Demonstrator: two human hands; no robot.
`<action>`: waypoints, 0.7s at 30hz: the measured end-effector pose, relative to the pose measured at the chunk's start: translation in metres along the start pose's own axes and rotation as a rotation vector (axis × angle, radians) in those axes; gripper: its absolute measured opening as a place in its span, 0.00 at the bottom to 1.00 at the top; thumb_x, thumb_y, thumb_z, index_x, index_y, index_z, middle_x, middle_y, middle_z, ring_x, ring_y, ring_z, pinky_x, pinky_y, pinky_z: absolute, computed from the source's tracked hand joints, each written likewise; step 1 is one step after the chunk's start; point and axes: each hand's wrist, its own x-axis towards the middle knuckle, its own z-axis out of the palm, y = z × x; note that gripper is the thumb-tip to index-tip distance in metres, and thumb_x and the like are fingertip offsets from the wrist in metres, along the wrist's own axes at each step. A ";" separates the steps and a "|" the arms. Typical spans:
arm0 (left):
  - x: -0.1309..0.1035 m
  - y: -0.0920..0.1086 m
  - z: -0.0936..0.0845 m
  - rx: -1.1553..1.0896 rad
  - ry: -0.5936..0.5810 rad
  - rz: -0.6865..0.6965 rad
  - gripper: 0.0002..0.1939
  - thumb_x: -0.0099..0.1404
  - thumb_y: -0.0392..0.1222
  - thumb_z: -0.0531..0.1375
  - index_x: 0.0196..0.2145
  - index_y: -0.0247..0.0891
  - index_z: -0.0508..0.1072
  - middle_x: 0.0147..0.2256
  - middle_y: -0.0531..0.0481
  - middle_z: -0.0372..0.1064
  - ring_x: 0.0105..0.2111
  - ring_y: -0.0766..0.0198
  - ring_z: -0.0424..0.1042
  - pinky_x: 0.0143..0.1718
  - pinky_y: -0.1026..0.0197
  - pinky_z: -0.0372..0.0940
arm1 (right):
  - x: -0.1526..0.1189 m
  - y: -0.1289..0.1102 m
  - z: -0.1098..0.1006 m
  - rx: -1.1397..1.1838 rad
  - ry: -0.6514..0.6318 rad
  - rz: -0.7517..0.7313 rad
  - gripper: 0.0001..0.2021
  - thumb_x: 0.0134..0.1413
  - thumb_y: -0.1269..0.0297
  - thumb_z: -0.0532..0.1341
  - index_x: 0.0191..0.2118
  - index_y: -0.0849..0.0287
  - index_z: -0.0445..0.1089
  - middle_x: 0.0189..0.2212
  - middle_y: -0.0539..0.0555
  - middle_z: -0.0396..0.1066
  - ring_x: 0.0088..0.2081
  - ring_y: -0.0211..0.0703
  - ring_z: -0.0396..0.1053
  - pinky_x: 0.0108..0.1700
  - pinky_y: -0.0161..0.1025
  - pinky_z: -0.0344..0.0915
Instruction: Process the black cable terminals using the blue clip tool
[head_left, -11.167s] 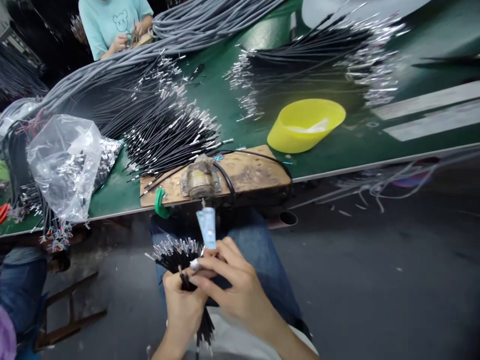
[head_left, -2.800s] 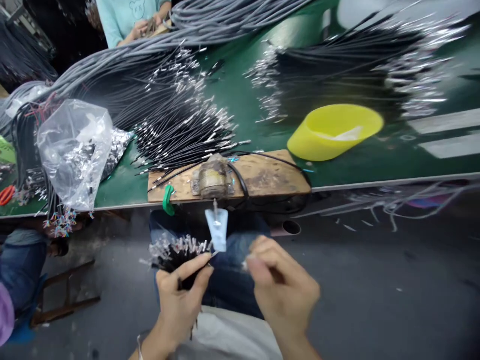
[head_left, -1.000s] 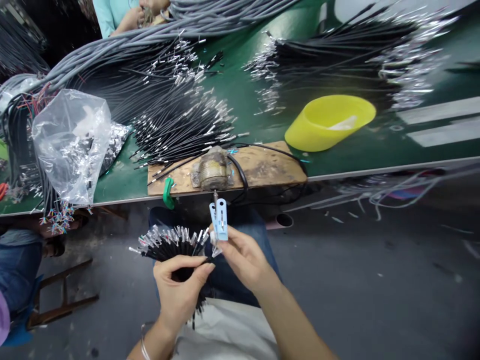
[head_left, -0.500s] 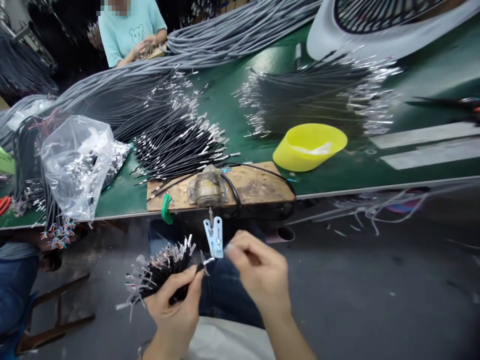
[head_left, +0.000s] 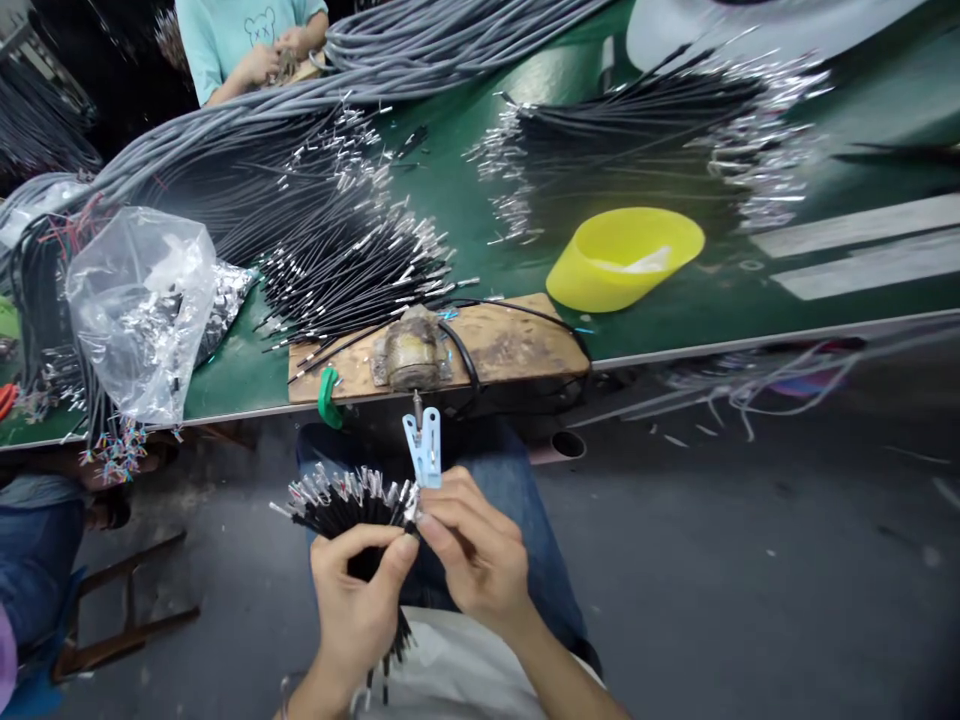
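Pinching a silver-tipped cable end (head_left: 410,508) between two hands, just below a blue clip.
The left hand (head_left: 356,600) had its grip closed on a bundle of black cables (head_left: 337,512), silver ends fanned upward; the right hand (head_left: 480,555) kept a narrow grip at the cable end, its exact hold hidden by the fingers. The blue clip (head_left: 427,450) hung at the metal shaft of a worn cylindrical device (head_left: 412,355) on a wooden board (head_left: 517,345). Beyond, the green surface (head_left: 240,385) bore a cable pile (head_left: 352,260) and a yellow container (head_left: 626,265).
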 end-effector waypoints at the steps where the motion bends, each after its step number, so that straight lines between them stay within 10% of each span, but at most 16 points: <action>1: 0.000 0.000 -0.001 -0.003 -0.009 -0.009 0.07 0.57 0.36 0.62 0.23 0.39 0.79 0.24 0.53 0.78 0.24 0.62 0.75 0.36 0.61 0.68 | -0.001 0.001 0.000 0.007 0.003 -0.022 0.10 0.49 0.81 0.55 0.30 0.59 0.67 0.25 0.53 0.68 0.27 0.41 0.63 0.29 0.39 0.62; 8: -0.003 -0.003 0.000 -0.011 -0.018 -0.061 0.06 0.56 0.36 0.63 0.23 0.38 0.79 0.23 0.53 0.77 0.25 0.62 0.75 0.36 0.60 0.67 | 0.006 0.002 -0.008 0.069 0.098 0.183 0.08 0.51 0.74 0.59 0.24 0.58 0.70 0.20 0.50 0.65 0.22 0.38 0.62 0.23 0.35 0.61; 14: -0.003 0.001 -0.001 0.005 0.004 -0.088 0.04 0.55 0.37 0.64 0.24 0.37 0.79 0.23 0.52 0.77 0.25 0.62 0.75 0.34 0.61 0.66 | 0.006 0.001 -0.012 0.167 -0.165 0.324 0.05 0.50 0.66 0.62 0.27 0.59 0.72 0.24 0.52 0.68 0.27 0.40 0.65 0.26 0.35 0.63; 21: 0.000 0.002 -0.001 0.000 -0.029 -0.096 0.09 0.58 0.38 0.62 0.22 0.37 0.78 0.23 0.52 0.77 0.24 0.63 0.73 0.36 0.62 0.64 | -0.002 0.001 -0.010 0.211 -0.143 0.358 0.08 0.56 0.69 0.58 0.26 0.59 0.69 0.25 0.52 0.67 0.29 0.39 0.65 0.30 0.35 0.63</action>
